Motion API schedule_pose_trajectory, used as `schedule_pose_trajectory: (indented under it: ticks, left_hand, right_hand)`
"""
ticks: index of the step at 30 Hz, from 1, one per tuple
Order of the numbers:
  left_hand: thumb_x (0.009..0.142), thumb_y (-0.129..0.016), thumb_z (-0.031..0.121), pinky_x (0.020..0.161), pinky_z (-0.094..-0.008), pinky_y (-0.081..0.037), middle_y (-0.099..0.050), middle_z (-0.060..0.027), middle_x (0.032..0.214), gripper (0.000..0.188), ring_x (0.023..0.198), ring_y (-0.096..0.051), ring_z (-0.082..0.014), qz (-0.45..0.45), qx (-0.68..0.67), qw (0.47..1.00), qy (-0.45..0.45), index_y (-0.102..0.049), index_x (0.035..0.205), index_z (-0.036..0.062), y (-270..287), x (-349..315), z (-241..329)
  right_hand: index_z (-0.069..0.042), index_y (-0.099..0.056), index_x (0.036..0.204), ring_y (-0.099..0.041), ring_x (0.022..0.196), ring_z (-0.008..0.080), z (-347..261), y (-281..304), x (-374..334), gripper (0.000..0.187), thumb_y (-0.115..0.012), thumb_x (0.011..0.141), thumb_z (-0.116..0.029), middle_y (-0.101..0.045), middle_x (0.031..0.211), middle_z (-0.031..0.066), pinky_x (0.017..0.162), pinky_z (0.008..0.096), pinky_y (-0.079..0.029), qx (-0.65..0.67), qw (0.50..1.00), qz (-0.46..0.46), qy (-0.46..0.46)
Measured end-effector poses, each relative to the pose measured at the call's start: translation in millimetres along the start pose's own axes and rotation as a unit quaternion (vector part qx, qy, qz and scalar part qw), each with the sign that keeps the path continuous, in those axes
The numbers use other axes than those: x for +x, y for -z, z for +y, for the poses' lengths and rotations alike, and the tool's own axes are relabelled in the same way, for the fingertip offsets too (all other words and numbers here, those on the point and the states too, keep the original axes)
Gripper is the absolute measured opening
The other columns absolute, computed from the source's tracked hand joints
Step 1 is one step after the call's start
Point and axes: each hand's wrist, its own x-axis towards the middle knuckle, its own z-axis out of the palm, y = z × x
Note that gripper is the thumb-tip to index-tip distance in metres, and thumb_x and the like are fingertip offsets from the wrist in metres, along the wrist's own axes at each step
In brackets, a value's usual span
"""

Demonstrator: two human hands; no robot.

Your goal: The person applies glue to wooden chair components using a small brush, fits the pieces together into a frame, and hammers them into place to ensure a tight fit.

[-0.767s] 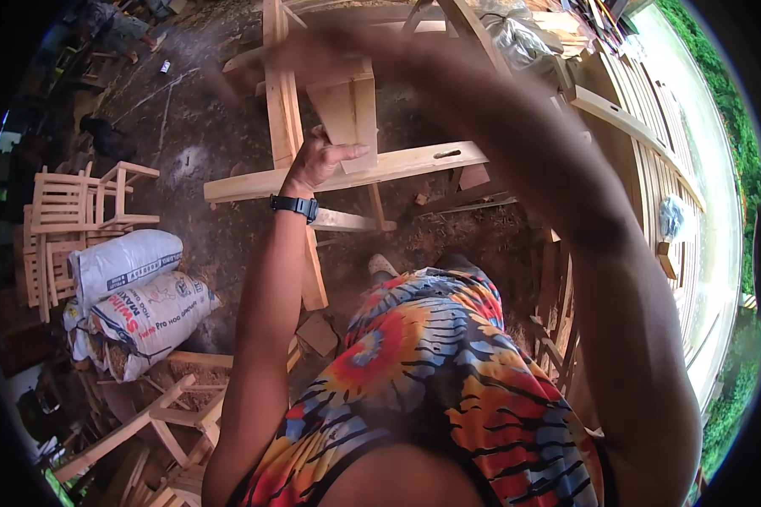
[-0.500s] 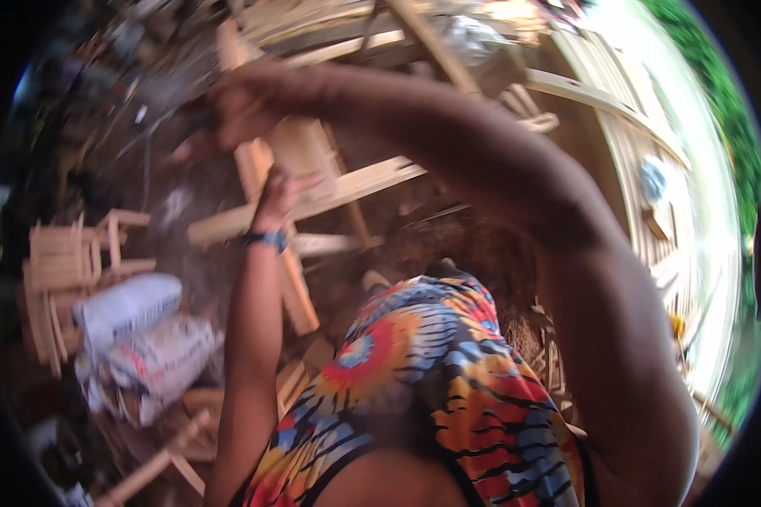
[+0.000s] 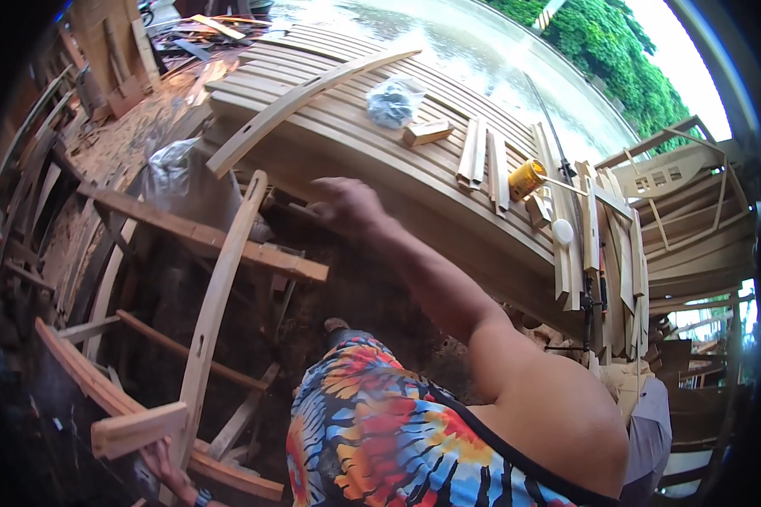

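At the lower left, my left hand (image 3: 167, 469), with a dark band at its wrist, is closed round the lower part of a long pale wooden bar (image 3: 211, 317) with slots cut in it. Just above its fingers lies a short thick wooden piece (image 3: 139, 429); the bar hides part of the hand. A curved reddish wooden rail (image 3: 89, 369) passes beneath the bar. My right hand (image 3: 351, 205) is stretched forward, slightly blurred, fingers apart and nothing visible in them. It is in the air before the edge of a slatted wooden platform (image 3: 448, 194).
On the platform lie a curved slotted wooden piece (image 3: 304, 97), a clear plastic bag (image 3: 395, 101), wooden blocks (image 3: 429, 133) and a yellow container (image 3: 527, 179). Long strips (image 3: 626, 270) stand at the right. A wooden beam (image 3: 203, 232) crosses at the left, amid other timber.
The view has swung to the right, bringing the platform into the middle. My right hand has moved away from my left. The left hand now shows at the lower left, on the slotted bar.
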Motion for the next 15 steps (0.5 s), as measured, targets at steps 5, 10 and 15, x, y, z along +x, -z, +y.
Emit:
schedule_pose_trajectory:
  ticks: [5,10,15]
  left_hand:
    - [0.099,-0.067,0.023,0.107,-0.0421,-0.048,-0.057,-0.0187,0.142,0.066,0.123,-0.06,-0.0277,0.167,0.047,0.984,-0.037,-0.04,0.15,-0.0085,-133,22,44]
    - [0.098,-0.068,0.024,0.106,-0.0424,-0.049,-0.058,-0.0188,0.141,0.067,0.121,-0.06,-0.0279,0.14,0.1,0.983,-0.057,-0.041,0.149,-0.0087,-255,75,52]
    - [0.096,-0.07,0.026,0.104,-0.0426,-0.05,-0.058,-0.0189,0.141,0.069,0.12,-0.061,-0.0282,0.066,0.121,0.988,-0.066,-0.042,0.149,-0.009,-365,118,49]
  right_hand:
    - [-0.004,-0.07,0.128,-0.072,0.109,0.0348,191,106,-54,0.054,-0.077,0.087,-0.038,-0.075,0.113,0.0188,0.099,0.0439,-0.055,-0.095,0.949,0.111,-0.279]
    - [-0.011,-0.075,0.124,-0.07,0.114,0.035,268,185,-129,0.048,-0.076,0.088,-0.042,-0.074,0.119,0.0183,0.102,0.0455,-0.054,-0.156,0.864,0.102,-0.468]
    - [-0.006,-0.076,0.12,-0.069,0.12,0.0319,320,254,-224,0.052,-0.078,0.085,-0.043,-0.071,0.127,0.0213,0.102,0.0427,-0.054,-0.188,0.719,-0.013,-0.669]
